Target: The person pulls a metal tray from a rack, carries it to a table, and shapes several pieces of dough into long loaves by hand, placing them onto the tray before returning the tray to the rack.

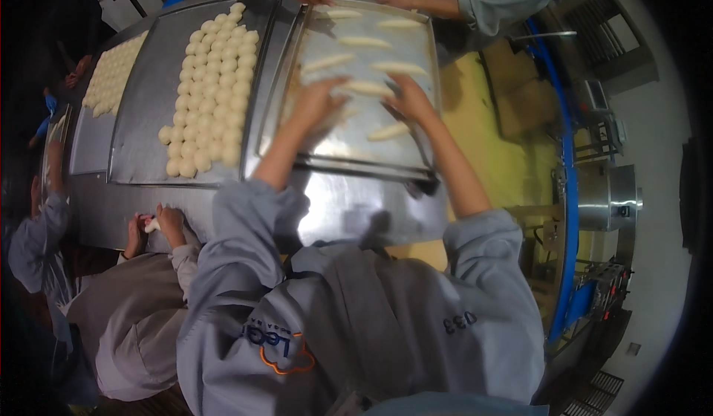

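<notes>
Shiny grey steel bench (356,208), trays and dough, left to right.
Far left: small, round, pale dough balls (115,74), packed close on a grey metal tray (89,145). Next: co-worker's bare hands (173,223) at a small white dough piece (153,226). Then: cream, round dough balls (212,96), one dense block, on a dark grey rectangular metal tray (141,134). Then: person's bare left hand (318,102), blurred, fingers curved, grip cannot be told; one slender, pale, tapered dough length (367,88), lying between both hands on a shallow, rimmed metal tray (356,150), among similar pale lengths (364,42); bare right hand (410,99), thumb and fingers partly spread at its right end, hold uncertain.
</notes>
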The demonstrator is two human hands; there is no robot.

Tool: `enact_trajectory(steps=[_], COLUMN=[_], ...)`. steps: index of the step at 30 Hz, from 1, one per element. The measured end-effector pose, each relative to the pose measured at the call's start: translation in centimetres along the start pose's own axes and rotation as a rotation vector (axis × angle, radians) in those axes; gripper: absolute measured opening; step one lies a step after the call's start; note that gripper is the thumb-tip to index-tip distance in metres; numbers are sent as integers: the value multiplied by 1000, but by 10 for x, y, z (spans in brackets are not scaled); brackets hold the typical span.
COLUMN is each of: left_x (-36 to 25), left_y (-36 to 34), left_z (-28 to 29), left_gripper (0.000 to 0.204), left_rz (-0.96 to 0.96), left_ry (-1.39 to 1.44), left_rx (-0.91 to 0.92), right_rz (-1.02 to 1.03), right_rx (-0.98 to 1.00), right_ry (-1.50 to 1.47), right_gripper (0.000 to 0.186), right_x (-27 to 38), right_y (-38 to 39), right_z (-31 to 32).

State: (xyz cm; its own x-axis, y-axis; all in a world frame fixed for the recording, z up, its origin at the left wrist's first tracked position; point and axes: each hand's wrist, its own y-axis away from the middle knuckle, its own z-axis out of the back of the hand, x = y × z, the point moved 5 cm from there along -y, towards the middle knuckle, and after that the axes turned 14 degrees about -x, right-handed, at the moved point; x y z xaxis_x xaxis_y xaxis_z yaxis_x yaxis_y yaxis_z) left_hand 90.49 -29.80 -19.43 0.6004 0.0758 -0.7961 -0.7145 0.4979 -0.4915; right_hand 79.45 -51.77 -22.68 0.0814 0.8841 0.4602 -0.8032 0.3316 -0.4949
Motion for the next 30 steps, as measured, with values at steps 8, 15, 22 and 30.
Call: enact_trajectory(steps=[8,15,22,30], left_x=[69,68,76,101], left_y=[-37,-41,-20,-25], left_z=[-77,-50,-37,-30], left_gripper=[36,25,22,23], left_rz=[-223,-134,-248,-228], left_ry=[-284,-290,-254,-415], left_rx=[334,355,283,362], right_rz=[-116,-156,2,-211], right_rx=[209,249,208,269], right_ry=[-43,-101,-48,12], right_gripper=[38,31,32,29], right_x=[-5,-1,-3,-15], right_y=[-16,-20,-12,-5], right_z=[-30,-13,-19,-11])
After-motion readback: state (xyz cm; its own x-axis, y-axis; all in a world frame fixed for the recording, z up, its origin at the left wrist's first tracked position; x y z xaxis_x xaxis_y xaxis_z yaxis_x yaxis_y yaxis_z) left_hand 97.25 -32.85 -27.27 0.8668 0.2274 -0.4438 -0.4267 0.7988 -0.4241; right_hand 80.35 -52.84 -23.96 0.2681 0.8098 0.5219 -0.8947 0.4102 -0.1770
